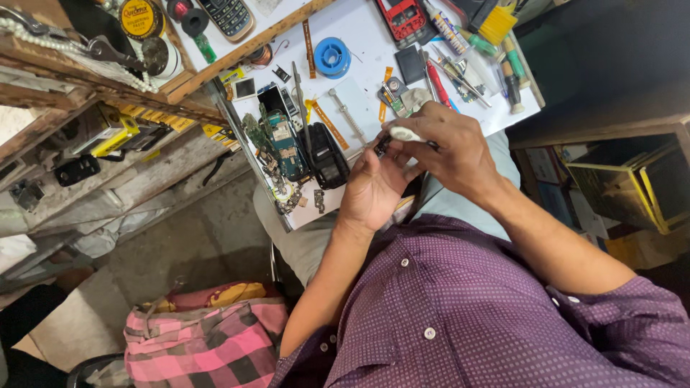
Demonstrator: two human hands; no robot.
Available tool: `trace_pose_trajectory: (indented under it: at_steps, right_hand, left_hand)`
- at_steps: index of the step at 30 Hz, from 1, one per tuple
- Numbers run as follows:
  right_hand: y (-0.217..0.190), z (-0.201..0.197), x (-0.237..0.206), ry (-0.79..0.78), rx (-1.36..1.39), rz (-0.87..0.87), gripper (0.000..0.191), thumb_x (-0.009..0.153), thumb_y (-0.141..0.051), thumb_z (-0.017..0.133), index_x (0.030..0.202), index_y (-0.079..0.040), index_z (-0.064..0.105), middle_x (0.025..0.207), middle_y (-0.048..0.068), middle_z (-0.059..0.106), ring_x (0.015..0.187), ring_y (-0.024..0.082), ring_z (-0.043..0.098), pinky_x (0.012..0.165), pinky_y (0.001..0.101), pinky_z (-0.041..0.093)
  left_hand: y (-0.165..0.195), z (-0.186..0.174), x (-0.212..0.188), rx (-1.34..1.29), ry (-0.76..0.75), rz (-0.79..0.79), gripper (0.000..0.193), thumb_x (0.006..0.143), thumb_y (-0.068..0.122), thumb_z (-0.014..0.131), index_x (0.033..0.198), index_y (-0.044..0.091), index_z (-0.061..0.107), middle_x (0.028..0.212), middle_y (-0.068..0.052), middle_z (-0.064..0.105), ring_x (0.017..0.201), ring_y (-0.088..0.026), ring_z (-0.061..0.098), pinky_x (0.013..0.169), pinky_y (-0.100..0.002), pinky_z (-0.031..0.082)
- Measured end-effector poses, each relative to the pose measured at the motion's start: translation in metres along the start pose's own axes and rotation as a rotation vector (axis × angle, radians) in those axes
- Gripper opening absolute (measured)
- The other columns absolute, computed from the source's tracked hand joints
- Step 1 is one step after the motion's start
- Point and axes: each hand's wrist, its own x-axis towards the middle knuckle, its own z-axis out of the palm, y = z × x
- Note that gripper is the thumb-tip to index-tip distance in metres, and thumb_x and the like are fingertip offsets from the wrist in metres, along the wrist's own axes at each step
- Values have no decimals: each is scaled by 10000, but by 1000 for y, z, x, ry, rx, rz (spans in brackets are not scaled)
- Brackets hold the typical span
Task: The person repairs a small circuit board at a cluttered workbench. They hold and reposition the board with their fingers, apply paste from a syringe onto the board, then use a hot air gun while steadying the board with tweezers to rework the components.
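Head view: a small dark part (382, 146), too small to identify, sits pinched in the fingertips of the left hand (374, 188), held above the near edge of the counter (363, 93). The right hand (449, 147) curls from above around a slim white tool (406, 134), its tip meeting the dark part.

The counter is a white board, cluttered, with a wooden shelf (237, 54) along its far left side and a grey floor below. Just left of the hands lies a black phone body (327, 156), beside it a bared phone circuit board (286, 144) and a scatter of small metal bits. Farther out are a blue solder spool (332, 56), a red phone frame (405, 19) and a row of screwdrivers (507, 61). On the shelf rests a keypad phone (226, 16) near a round yellow tin (141, 17). A pink checked bag (208, 338) sits on the floor.

Both forearms rise from purple dotted sleeves, wrists bent inward, palms facing each other.
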Motion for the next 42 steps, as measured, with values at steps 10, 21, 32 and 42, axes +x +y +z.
trace_pose_trajectory:
  at_steps: [10, 21, 32, 42]
  right_hand:
    - [11, -21, 7, -128, -398, -357, 443, 772, 75, 722, 1166, -127, 738, 928, 44, 614, 768, 251, 660, 607, 371, 511]
    - [-4, -34, 12, -214, -134, -282, 347, 857, -28, 716, 1201, -63, 689, 1024, 83, 646, 911, 281, 676, 738, 379, 536]
    - [4, -9, -27, -94, 84, 286, 265, 1013, -99, 653, 1272, -46, 667, 882, 95, 664, 720, 205, 612, 669, 314, 489]
    - [14, 6, -33, -76, 145, 70, 233, 995, -5, 651, 1225, -33, 668, 1065, 99, 730, 946, 190, 728, 793, 302, 555]
  left_hand:
    - [7, 9, 2, 132, -17, 0, 700, 988, 332, 774, 1534, 32, 456, 1454, -55, 579, 1357, -221, 544, 1157, -463, 449]
    - [15, -12, -2, 274, 37, 12, 681, 896, 170, 853, 1466, 10, 515, 1371, -46, 640, 1221, -164, 605, 1038, -370, 500]
    - [24, -13, 0, 307, 119, 218, 662, 866, 32, 861, 1442, 63, 537, 1176, -78, 675, 1056, -205, 666, 931, -354, 556]
    - [18, -17, 0, 437, 167, 295, 627, 831, -62, 840, 1375, 42, 547, 1147, -86, 693, 1104, -189, 684, 997, -328, 567]
